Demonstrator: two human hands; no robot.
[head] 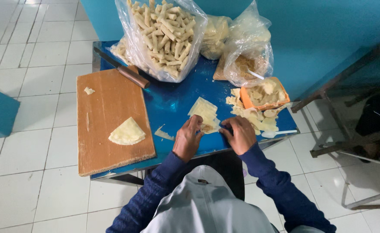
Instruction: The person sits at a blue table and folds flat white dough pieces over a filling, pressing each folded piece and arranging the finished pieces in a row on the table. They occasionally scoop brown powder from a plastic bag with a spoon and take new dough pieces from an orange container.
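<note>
My left hand (187,139) and my right hand (240,134) both pinch a thin pale wrapper sheet (205,113) with brownish filling at its near edge, lying on the blue table (170,101). The fingers of both hands curl over the sheet's near edge. Right of the sheet lies a loose pile of pale wrappers (255,116). An orange tray (265,94) of pale filling pieces stands just beyond that pile.
A wooden cutting board (108,129) at the left carries a folded stack of wrappers (127,133); a knife (123,70) rests at its far corner. A clear bag of rolled sticks (164,32) and other bags (246,47) stand at the back. A white spoon (278,133) lies at the right edge.
</note>
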